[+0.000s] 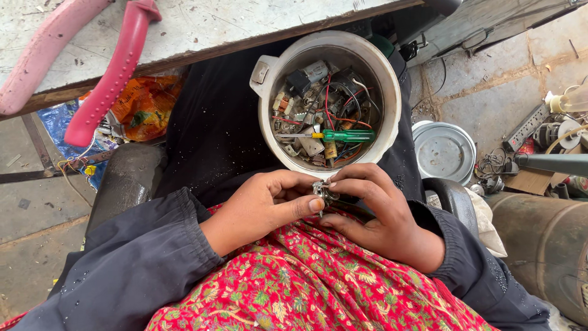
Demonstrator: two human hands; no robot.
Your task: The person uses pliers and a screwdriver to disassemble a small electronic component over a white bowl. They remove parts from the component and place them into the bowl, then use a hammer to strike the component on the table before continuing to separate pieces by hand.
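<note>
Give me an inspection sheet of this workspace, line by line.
Surface: worn white bench top, two pink handles lying on it.
Job's things: small metal part held over the lap; white pot of electrical parts with a green screwdriver.
Clutter: orange wrapper, round metal lid.
Fingers: left hand and right hand both pinch the part.
Cables: red and black wires in the pot.
Surroundings: concrete floor.

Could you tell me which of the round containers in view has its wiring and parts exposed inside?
The white pot just above the hands, holding wires and a green screwdriver; the grey one beside it is lidded.
</note>
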